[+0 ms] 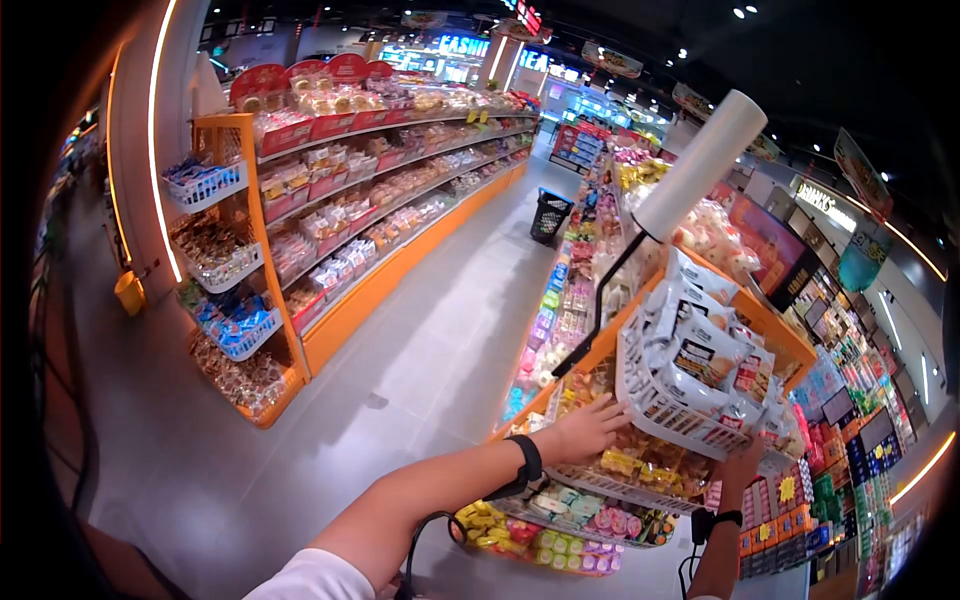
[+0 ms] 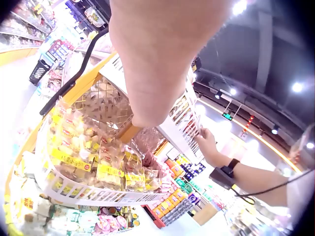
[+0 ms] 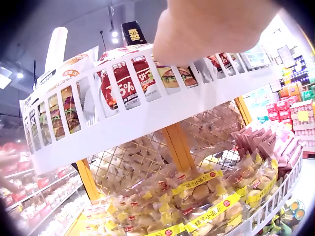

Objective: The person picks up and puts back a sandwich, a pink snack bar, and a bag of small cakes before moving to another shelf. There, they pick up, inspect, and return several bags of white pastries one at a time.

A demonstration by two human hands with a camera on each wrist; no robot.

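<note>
A white slatted basket (image 1: 680,425) full of silver-white snack bags (image 1: 705,355) sits high on an orange rack. My left hand (image 1: 590,428) reaches to its left corner, fingers extended against the side. At the front right corner, my right hand (image 1: 742,462) grips the rim, with its fingers partly hidden. The left wrist view also shows that right hand (image 2: 209,147) at the basket's end. Through the slats in the right wrist view, burger pictures show on the packs (image 3: 174,76). Below is a second white basket (image 2: 98,194) of small bread packs with yellow labels (image 3: 211,216).
A plastic bag roll (image 1: 700,165) stands on a black bent holder (image 1: 600,300) beside the rack. Across the grey aisle floor (image 1: 400,360) runs a long snack shelf (image 1: 390,190). A black shopping basket (image 1: 550,215) stands farther down the aisle.
</note>
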